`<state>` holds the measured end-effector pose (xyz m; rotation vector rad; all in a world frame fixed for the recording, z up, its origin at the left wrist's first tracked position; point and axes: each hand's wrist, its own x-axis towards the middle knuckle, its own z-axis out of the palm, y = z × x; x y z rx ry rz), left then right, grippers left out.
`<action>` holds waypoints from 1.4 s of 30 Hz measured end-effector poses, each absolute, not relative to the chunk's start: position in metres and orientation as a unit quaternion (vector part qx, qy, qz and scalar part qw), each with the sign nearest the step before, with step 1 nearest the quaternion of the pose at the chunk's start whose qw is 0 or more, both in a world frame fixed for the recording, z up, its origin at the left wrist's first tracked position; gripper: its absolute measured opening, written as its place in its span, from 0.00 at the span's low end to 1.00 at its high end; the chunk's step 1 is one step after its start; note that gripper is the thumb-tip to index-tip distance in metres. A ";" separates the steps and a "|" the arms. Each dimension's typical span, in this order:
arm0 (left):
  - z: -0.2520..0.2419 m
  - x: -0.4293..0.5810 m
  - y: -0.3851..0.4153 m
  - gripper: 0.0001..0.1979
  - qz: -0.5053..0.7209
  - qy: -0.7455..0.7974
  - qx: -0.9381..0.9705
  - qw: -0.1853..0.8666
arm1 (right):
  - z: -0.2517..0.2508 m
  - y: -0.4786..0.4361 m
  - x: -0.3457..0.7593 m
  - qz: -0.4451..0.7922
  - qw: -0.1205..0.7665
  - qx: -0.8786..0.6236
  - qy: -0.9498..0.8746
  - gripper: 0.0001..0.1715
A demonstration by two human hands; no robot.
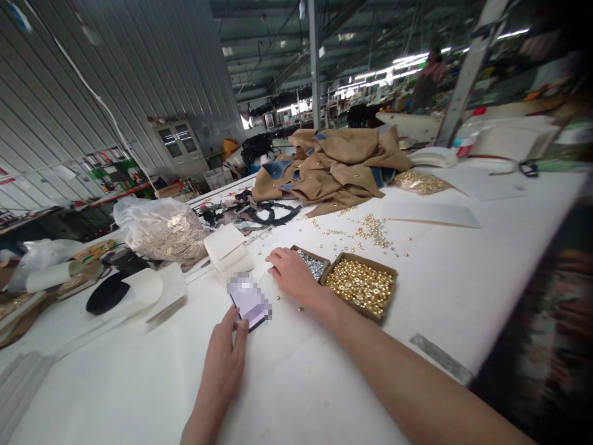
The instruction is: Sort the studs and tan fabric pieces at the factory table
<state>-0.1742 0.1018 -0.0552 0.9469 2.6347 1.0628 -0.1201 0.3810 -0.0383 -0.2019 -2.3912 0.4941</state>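
Phone [249,301]: my left hand [225,361] lies open against it; my right hand [291,275], open, may tip the eyelet box [314,262].

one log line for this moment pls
left hand touching phone | right hand palm-down on table beside box of silver pieces | box of gold rings adjoining | tan fabric pile behind

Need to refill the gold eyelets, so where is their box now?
In the head view, the box of gold eyelets sits on the white table right of centre, beside the right hand and against the box of silver pieces.
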 end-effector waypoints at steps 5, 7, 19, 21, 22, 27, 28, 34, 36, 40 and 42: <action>-0.054 -0.173 0.103 0.38 0.354 0.875 0.323 0.064 | -0.037 0.372 -0.121 0.236 0.324 -0.098 -0.911 0.15; -0.054 -0.172 0.103 0.37 0.355 0.873 0.329 0.062 | -0.037 0.373 -0.122 0.248 0.320 -0.105 -0.908 0.15; -0.058 -0.176 0.100 0.35 0.356 0.873 0.329 0.055 | -0.017 0.376 -0.108 0.115 0.275 -0.166 -0.940 0.09; -0.058 -0.176 0.099 0.35 0.354 0.874 0.328 0.058 | -0.015 0.378 -0.106 0.105 0.249 -0.186 -0.945 0.08; -0.057 -0.175 0.098 0.35 0.353 0.875 0.326 0.060 | -0.015 0.379 -0.105 0.104 0.236 -0.192 -0.947 0.08; -0.058 -0.174 0.098 0.36 0.349 0.878 0.321 0.066 | -0.020 0.383 -0.105 0.117 0.203 -0.202 -0.951 0.09; -0.058 -0.174 0.098 0.37 0.350 0.878 0.320 0.066 | -0.021 0.384 -0.105 0.121 0.200 -0.202 -0.951 0.09; -0.060 -0.177 0.099 0.37 0.361 0.875 0.316 0.062 | -0.022 0.386 -0.107 0.113 0.192 -0.207 -0.953 0.09; -0.060 -0.177 0.099 0.36 0.366 0.873 0.317 0.059 | -0.022 0.386 -0.107 0.111 0.190 -0.205 -0.954 0.09; -0.060 -0.177 0.098 0.35 0.373 0.873 0.308 0.067 | -0.022 0.388 -0.107 0.120 0.180 -0.214 -0.952 0.11; -0.060 -0.177 0.097 0.34 0.375 0.874 0.301 0.068 | -0.021 0.388 -0.107 0.125 0.177 -0.220 -0.951 0.11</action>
